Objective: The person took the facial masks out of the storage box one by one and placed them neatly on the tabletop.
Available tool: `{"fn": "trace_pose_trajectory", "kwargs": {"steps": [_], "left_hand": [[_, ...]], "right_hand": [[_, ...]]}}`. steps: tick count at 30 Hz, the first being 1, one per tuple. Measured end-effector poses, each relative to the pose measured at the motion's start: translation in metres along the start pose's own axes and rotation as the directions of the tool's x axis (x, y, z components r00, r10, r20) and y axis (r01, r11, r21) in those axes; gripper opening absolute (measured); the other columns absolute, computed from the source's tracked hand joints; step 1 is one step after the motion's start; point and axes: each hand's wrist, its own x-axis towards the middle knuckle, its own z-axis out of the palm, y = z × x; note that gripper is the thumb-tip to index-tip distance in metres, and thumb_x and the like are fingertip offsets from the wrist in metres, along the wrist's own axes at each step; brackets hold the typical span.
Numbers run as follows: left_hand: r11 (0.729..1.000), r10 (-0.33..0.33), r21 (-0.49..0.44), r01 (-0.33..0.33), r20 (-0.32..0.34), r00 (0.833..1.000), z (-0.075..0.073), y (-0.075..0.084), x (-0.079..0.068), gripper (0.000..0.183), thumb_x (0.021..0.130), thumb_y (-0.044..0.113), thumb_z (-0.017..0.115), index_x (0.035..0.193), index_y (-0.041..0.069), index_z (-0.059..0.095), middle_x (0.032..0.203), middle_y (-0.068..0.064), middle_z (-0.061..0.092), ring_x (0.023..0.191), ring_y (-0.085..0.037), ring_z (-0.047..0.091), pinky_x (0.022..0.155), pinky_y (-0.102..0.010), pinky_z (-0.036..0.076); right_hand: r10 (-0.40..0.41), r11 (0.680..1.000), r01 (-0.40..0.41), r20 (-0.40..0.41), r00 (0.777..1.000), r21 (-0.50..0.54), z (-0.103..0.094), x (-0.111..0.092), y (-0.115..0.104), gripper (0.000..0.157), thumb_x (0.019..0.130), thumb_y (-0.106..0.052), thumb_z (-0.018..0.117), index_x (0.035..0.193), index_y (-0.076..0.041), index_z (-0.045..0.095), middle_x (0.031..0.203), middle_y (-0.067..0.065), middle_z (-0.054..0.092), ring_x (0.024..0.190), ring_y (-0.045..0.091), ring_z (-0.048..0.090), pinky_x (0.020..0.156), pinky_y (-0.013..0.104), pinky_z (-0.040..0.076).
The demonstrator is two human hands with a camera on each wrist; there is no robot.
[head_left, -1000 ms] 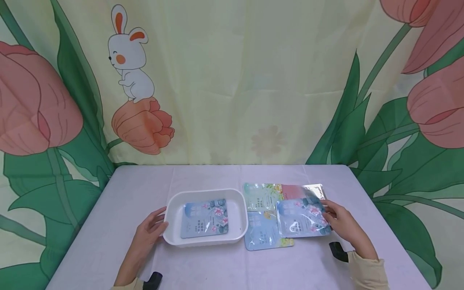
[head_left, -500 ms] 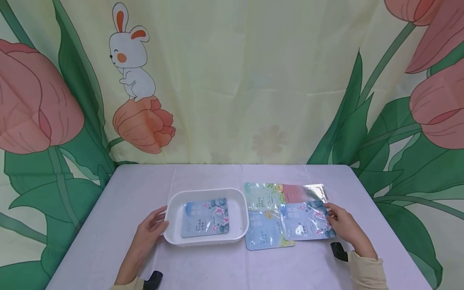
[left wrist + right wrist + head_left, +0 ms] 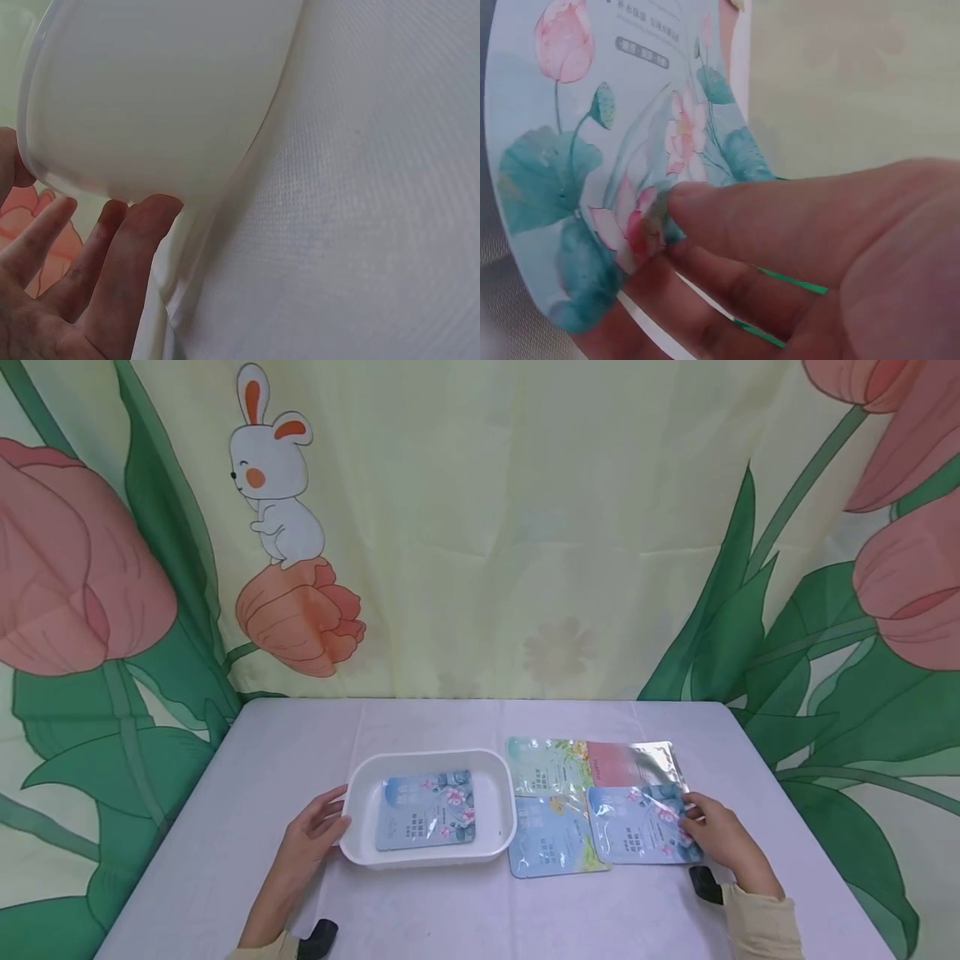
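Observation:
In the head view my right hand (image 3: 722, 833) pinches the right edge of a blue sheet mask packet (image 3: 633, 828) with pink flowers. The right wrist view shows the thumb on the printed face of this packet (image 3: 622, 142) and the fingers behind it. My left hand (image 3: 309, 831) touches the left end of a white plastic tray (image 3: 491, 768), its fingers fairly straight. Fingertips (image 3: 156, 206) meet the tray's rim in the left wrist view. A similar blue flowered packet (image 3: 423, 814) lies inside the tray.
Right of the tray lie a green packet (image 3: 547, 764), a pink-and-silver packet (image 3: 633, 762) and a light blue packet (image 3: 557, 835), close together. A white cloth covers the table (image 3: 420, 914). Behind it hangs a printed curtain (image 3: 450, 568).
My right hand has drawn the flowered packet rightward and toward me, uncovering more of the pink-and-silver and light blue packets. The left hand stays at the tray.

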Motion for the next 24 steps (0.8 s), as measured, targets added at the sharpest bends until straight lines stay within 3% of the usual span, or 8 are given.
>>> {"fn": "trace_pose_trajectory", "kwargs": {"steps": [6,14,20,24], "left_hand": [[1.0,0.002,-0.003,-0.002,0.004,1.0,0.0,0.001,-0.001,0.06,0.094,0.034,0.068,0.147,0.02,0.044,0.144,-0.017,0.052,0.126,-0.032,0.057,0.086,-0.034,0.059],[1.0,0.011,-0.007,-0.011,0.009,1.0,-0.001,0.0,-0.001,0.061,0.094,0.034,0.068,0.148,0.02,0.044,0.144,-0.017,0.051,0.127,-0.032,0.057,0.087,-0.035,0.059],[1.0,0.004,-0.004,-0.004,0.0,1.0,0.0,-0.001,-0.001,0.06,0.093,0.035,0.069,0.146,0.02,0.045,0.142,-0.017,0.053,0.125,-0.031,0.059,0.087,-0.036,0.059],[1.0,0.011,0.003,-0.011,0.002,1.0,0.0,-0.002,0.0,0.06,0.093,0.036,0.069,0.146,0.021,0.045,0.141,-0.015,0.054,0.123,-0.029,0.06,0.087,-0.035,0.059]], "right_hand": [[0.029,1.0,-0.029,-0.03,0.999,0.005,0.001,-0.003,-0.001,0.044,0.097,-0.01,0.057,0.132,0.014,0.046,0.114,0.031,0.059,0.099,0.038,0.061,0.079,0.046,0.057],[0.012,1.0,-0.011,-0.068,0.998,0.019,0.0,-0.005,-0.023,0.045,0.098,-0.012,0.055,0.135,0.011,0.045,0.12,0.031,0.056,0.098,0.035,0.06,0.074,0.041,0.057],[-0.01,0.998,0.015,-0.088,0.996,0.062,0.006,-0.003,-0.05,0.055,0.098,-0.013,0.057,0.143,0.01,0.034,0.129,0.033,0.05,0.112,0.046,0.055,0.084,0.053,0.057],[-0.049,0.997,0.055,-0.123,0.991,0.049,0.011,-0.002,-0.068,0.059,0.098,-0.015,0.06,0.145,0.009,0.033,0.13,0.032,0.049,0.113,0.046,0.055,0.088,0.057,0.055]]}}
